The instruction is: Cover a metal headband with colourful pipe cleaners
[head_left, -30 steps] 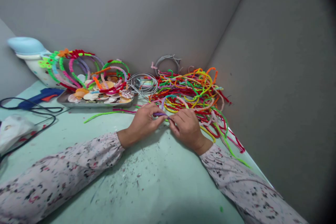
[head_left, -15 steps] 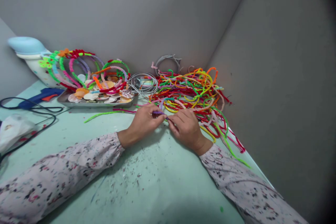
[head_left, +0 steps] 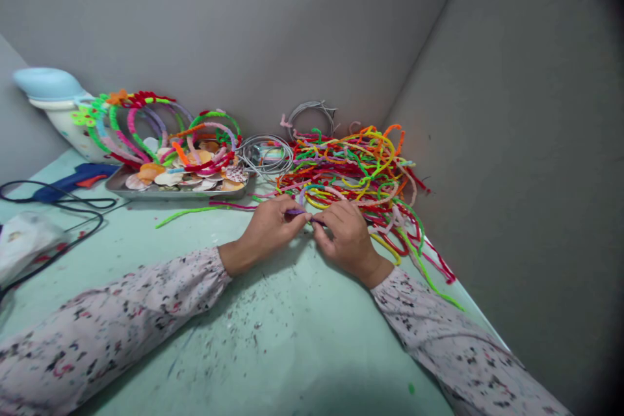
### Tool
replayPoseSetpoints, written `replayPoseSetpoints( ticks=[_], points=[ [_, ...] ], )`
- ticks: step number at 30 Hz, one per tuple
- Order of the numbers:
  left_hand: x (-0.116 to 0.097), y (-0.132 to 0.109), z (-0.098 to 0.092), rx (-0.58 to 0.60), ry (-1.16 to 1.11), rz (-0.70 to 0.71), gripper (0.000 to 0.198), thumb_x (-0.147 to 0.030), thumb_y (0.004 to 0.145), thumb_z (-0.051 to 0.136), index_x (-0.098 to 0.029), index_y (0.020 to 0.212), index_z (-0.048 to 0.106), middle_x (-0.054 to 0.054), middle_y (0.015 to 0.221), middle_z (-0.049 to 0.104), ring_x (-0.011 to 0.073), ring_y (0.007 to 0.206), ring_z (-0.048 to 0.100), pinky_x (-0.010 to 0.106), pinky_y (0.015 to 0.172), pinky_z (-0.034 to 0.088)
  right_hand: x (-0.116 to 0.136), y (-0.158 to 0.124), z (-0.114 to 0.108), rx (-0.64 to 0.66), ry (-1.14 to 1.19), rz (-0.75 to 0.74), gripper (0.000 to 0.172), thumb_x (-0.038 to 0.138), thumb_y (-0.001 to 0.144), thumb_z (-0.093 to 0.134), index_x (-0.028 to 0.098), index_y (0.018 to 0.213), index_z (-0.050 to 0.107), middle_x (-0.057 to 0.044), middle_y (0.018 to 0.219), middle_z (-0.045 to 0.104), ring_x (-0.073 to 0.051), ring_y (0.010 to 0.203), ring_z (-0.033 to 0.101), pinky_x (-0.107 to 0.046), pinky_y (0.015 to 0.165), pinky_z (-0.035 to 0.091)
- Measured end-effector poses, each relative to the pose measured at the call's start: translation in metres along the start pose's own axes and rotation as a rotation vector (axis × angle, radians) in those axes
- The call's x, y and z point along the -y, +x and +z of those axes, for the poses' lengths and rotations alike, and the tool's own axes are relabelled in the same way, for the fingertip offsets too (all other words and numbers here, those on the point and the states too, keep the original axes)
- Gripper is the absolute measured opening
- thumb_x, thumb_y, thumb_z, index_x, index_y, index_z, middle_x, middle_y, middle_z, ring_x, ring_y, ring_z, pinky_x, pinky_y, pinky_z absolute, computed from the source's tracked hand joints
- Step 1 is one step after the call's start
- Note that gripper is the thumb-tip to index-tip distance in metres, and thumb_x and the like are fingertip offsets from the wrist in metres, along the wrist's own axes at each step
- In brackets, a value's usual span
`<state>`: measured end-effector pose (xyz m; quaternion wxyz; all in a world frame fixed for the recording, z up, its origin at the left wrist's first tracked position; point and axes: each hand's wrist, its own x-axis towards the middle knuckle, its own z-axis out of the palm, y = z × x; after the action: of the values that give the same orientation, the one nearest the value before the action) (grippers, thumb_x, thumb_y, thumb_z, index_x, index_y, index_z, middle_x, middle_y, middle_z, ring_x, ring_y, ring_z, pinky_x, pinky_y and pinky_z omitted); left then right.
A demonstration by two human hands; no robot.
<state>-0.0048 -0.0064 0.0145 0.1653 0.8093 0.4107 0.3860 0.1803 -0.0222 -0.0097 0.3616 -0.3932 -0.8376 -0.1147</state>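
My left hand point(head_left: 270, 227) and my right hand point(head_left: 346, 237) meet at the middle of the pale green table point(head_left: 273, 338). Both pinch a short purple pipe cleaner point(head_left: 296, 212) between thumb and fingers, its ends hidden by the fingertips. Just behind the hands lies a big tangled heap of coloured pipe cleaners point(head_left: 361, 172), red, yellow, green and orange. Both sleeves are light with a dark speckled print.
A metal tray point(head_left: 146, 190) with shells and pipe-cleaner-wrapped hoops point(head_left: 146, 127) stands at the back left, beside coils of grey wire point(head_left: 266, 153). A blue glue gun point(head_left: 73, 179) with a black cord, a white-and-blue pot point(head_left: 53, 101) and a loose green pipe cleaner point(head_left: 188, 212) lie to the left. Grey walls enclose the corner.
The hands stay in place with small finger movements on the purple pipe cleaner. My right hand's fingers have curled slightly tighter.
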Motion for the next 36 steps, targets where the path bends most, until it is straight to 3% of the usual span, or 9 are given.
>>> replayPoseSetpoints(
  ticks=[9, 13, 18, 25, 36],
  points=[
    [0.0002, -0.0005, 0.0022, 0.016, 0.008, -0.083, 0.015, -0.027, 0.08, 0.062, -0.016, 0.072, 0.069, 0.002, 0.069, 0.065, 0.0144, 0.065, 0.057, 0.027, 0.062, 0.044, 0.0005, -0.0006, 0.001, 0.025, -0.026, -0.042, 0.01, 0.02, 0.085, 0.052, 0.019, 0.077, 0.059, -0.005, 0.076, 0.059, -0.021, 0.082, 0.049, -0.036, 0.077, 0.039],
    [-0.0015, -0.0001, 0.0011, -0.044, -0.024, -0.081, 0.019, -0.031, 0.08, 0.064, -0.017, 0.067, 0.066, 0.001, 0.066, 0.063, 0.0141, 0.063, 0.056, 0.027, 0.06, 0.042, -0.0001, 0.0006, 0.0003, -0.01, -0.043, -0.033, 0.009, 0.02, 0.084, 0.053, 0.019, 0.078, 0.06, -0.005, 0.075, 0.059, -0.02, 0.08, 0.049, -0.036, 0.075, 0.039],
    [-0.0025, -0.0007, -0.0008, -0.129, -0.046, -0.018, 0.017, -0.032, 0.082, 0.062, -0.017, 0.074, 0.066, 0.002, 0.074, 0.064, 0.0149, 0.072, 0.056, 0.029, 0.068, 0.044, -0.0025, 0.001, 0.0008, -0.076, -0.021, 0.035, 0.008, 0.02, 0.083, 0.054, 0.018, 0.08, 0.06, -0.005, 0.073, 0.058, -0.02, 0.078, 0.049, -0.036, 0.074, 0.041],
    [-0.0004, -0.0044, 0.0043, -0.084, -0.026, 0.054, 0.007, -0.024, 0.081, 0.064, -0.018, 0.08, 0.067, 0.003, 0.082, 0.066, 0.0169, 0.082, 0.058, 0.032, 0.077, 0.044, -0.0026, 0.0008, 0.001, -0.09, -0.026, -0.007, 0.008, 0.02, 0.084, 0.054, 0.017, 0.08, 0.06, -0.005, 0.075, 0.06, -0.021, 0.079, 0.05, -0.037, 0.075, 0.041],
    [-0.0038, -0.0026, 0.005, -0.05, -0.077, -0.135, 0.012, -0.023, 0.078, 0.063, -0.016, 0.068, 0.061, 0.0, 0.067, 0.06, 0.0126, 0.065, 0.053, 0.026, 0.061, 0.041, 0.0003, -0.0007, 0.0011, -0.004, -0.077, -0.05, 0.013, 0.024, 0.089, 0.052, 0.017, 0.083, 0.062, -0.006, 0.078, 0.061, -0.02, 0.081, 0.048, -0.036, 0.075, 0.036]
  ],
)
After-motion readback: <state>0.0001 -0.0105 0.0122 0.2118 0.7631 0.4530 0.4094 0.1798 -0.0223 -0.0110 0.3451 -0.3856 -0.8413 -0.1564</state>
